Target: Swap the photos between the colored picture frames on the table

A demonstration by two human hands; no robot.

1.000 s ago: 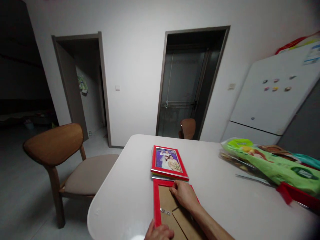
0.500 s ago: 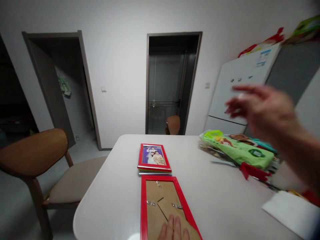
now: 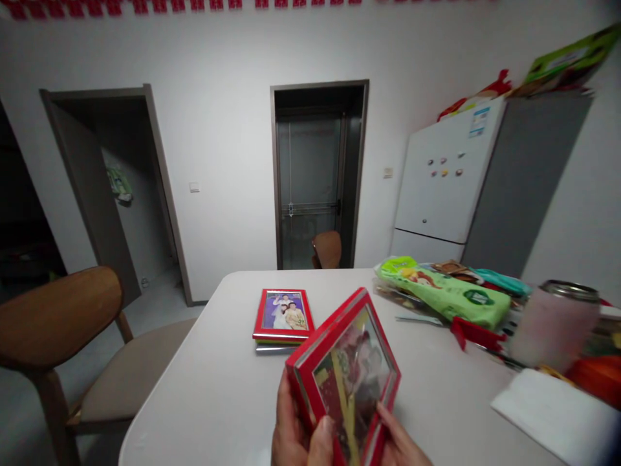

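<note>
- Head view: the left hand point(image 3: 286, 437) is clamped on the left side of a red picture frame point(image 3: 361, 369), thumb over its front.
- The right hand point(image 3: 402, 443) touches its lower right edge with one digit; its other fingers are hidden, so I cannot tell whether they grip.
- The frame is tilted above the white table point(image 3: 204, 388), nearer than a stack of frames point(image 3: 285, 312).
</note>
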